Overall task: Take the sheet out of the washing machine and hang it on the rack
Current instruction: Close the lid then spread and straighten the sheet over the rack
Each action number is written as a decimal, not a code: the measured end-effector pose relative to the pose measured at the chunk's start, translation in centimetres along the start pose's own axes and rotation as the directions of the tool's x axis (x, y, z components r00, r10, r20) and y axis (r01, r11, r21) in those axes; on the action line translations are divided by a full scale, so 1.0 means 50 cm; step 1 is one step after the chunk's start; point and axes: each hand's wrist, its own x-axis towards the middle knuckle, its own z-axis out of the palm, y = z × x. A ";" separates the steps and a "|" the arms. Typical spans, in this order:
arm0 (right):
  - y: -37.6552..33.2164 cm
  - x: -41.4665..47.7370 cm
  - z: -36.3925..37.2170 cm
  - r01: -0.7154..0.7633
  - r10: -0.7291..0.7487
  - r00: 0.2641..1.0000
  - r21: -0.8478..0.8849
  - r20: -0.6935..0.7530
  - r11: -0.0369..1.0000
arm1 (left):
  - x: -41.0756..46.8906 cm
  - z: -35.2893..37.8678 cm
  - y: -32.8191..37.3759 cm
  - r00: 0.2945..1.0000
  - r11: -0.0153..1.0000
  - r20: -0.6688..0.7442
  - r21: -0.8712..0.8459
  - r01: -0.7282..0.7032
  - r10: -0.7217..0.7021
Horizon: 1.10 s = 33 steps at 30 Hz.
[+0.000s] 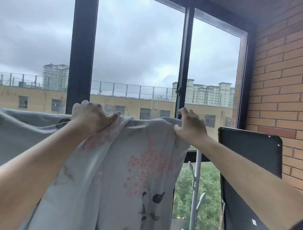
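Both hands grasp the one sheet along its draped top fold. The left hand curls over it and the right hand pinches it near the sheet's right edge, before the window.

Sheet cut off left & btm; rack bar hidden under it.

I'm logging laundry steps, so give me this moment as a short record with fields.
sheet: pale grey-blue, pink flowers, draped in front of the window
left hand: grips the sheet's top fold
right hand: pinches the top fold near its right end
support: hidden under the cloth; a white pole stands below the right hand
right side: brick wall
stage: sheet up, both hands on it
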 end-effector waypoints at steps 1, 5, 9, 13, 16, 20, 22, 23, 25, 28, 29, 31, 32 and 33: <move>-0.016 -0.002 -0.002 0.052 -0.054 0.998 0.093 0.017 0.994 | 0.002 -0.012 0.022 0.999 0.999 0.047 0.046 0.002 -0.005; -0.052 -0.005 0.004 -0.016 -0.062 0.966 0.297 0.252 0.955 | 0.023 -0.051 0.068 0.971 0.987 0.215 -0.099 0.129 -0.105; -0.104 -0.010 0.011 -0.342 -0.179 0.803 0.686 0.569 0.642 | 0.052 -0.099 0.154 0.946 0.571 0.314 -0.763 0.302 -0.081; -0.122 0.008 0.011 -0.498 -0.148 0.814 0.807 0.561 0.319 | 0.048 -0.108 0.198 0.956 0.493 0.293 -0.836 0.240 0.031; -0.099 0.036 0.015 -0.513 0.100 0.852 0.781 0.514 0.357 | 0.030 -0.092 0.159 0.950 0.462 0.275 -0.868 0.180 0.146; -0.014 0.098 -0.006 -0.506 0.402 0.853 0.713 0.332 0.485 | 0.010 -0.053 0.069 0.969 0.884 0.156 -0.457 -0.101 0.191; 0.007 0.114 -0.013 -0.520 0.443 0.843 0.675 0.306 0.523 | -0.001 -0.029 0.019 0.961 0.921 0.198 -0.373 -0.110 0.195; 0.005 0.117 -0.008 -0.524 0.429 0.844 0.666 0.323 0.531 | -0.006 -0.019 0.001 0.958 0.921 0.197 -0.370 -0.125 0.209; -0.024 0.107 -0.001 -0.520 0.341 0.854 0.647 0.392 0.557 | -0.017 -0.003 -0.027 0.964 0.908 0.107 -0.374 -0.188 0.243; -0.081 0.097 0.020 -0.507 0.209 0.856 0.689 0.473 0.517 | -0.024 0.011 -0.052 0.977 0.880 -0.099 -0.426 -0.211 0.187; -0.097 0.101 0.028 -0.480 0.147 0.869 0.734 0.472 0.481 | -0.029 0.010 -0.056 0.980 0.864 -0.133 -0.467 -0.191 0.145; -0.134 0.109 0.027 -0.404 0.025 0.902 0.824 0.431 0.397 | -0.035 -0.003 -0.065 0.978 0.802 -0.207 -0.577 -0.154 0.039; -0.153 0.116 0.023 -0.379 -0.008 0.913 0.856 0.408 0.352 | -0.034 -0.017 -0.074 0.967 0.773 -0.252 -0.620 -0.134 -0.034; -0.173 0.123 0.020 -0.366 -0.027 0.918 0.874 0.395 0.318 | -0.030 -0.032 -0.090 0.948 0.761 -0.297 -0.639 -0.106 -0.117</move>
